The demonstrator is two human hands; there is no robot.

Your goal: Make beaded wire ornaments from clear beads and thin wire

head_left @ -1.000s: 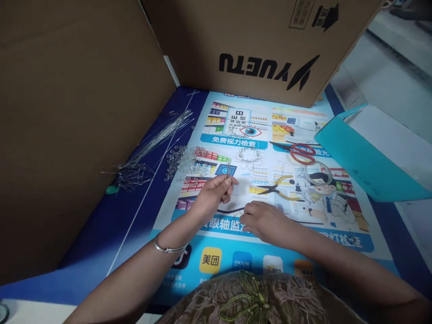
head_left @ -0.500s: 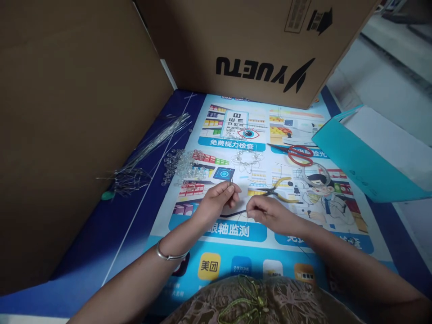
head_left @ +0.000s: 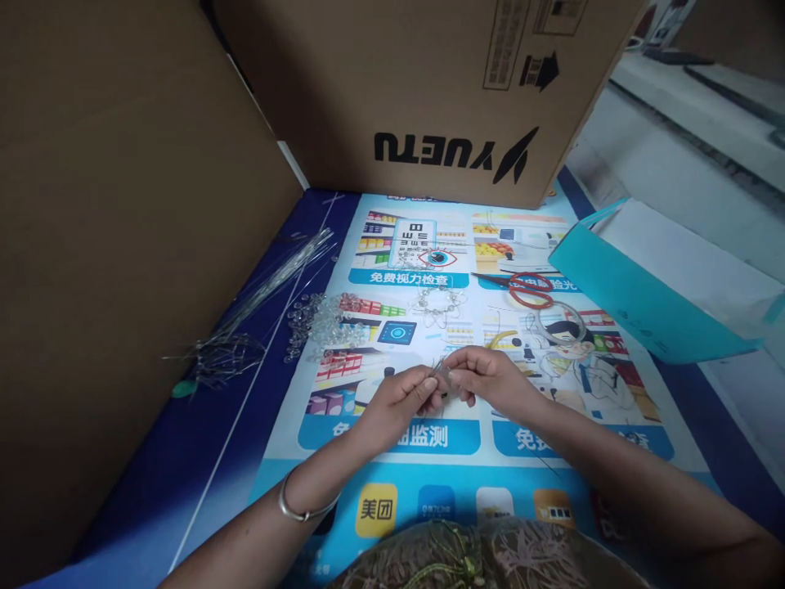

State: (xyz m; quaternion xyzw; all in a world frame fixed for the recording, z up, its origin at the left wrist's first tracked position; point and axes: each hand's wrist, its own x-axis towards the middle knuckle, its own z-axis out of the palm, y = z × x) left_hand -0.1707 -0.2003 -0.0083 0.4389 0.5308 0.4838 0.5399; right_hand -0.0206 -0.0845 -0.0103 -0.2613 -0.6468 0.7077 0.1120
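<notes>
Left hand (head_left: 401, 398): fingers pinched together on a small piece of thin wire (head_left: 442, 372), held just above the table, thumb tip turned toward the other hand.
Right hand (head_left: 494, 380): fingertips closed on the same wire from the right side; the two hands meet at the fingertips, touching or all but touching.
Wire piece: tiny and silvery, sticking up a little between the two pinches; its exact shape is too small to tell.
Bracelet (head_left: 294, 509): a plain metal bangle on the left wrist.
Table (head_left: 202, 442): covered by a dark blue printed poster with bright picture panels and Chinese lettering.
Clear beads (head_left: 325, 317): a loose scatter lying on the poster, left of and beyond the hands.
Long wires (head_left: 270, 278): a bundle of thin straight strands lying slantwise at the far left, ending in a tangle near the cardboard wall.
Beaded flower (head_left: 437, 298): a small finished wire-and-bead shape lying flat just beyond the hands.
Red scissors (head_left: 528, 288): lying on the poster to the far right of the hands.
Tape roll (head_left: 559, 323): a clear ring just near of the scissors.
Yellow pliers (head_left: 500, 337): only part of a handle shows beyond the right hand.
Teal bag (head_left: 638, 294): lying on its side at the right edge.
Cardboard box (head_left: 429, 90): stands at the far side, printed YUETU upside down; another cardboard panel (head_left: 123, 204) walls the left.
</notes>
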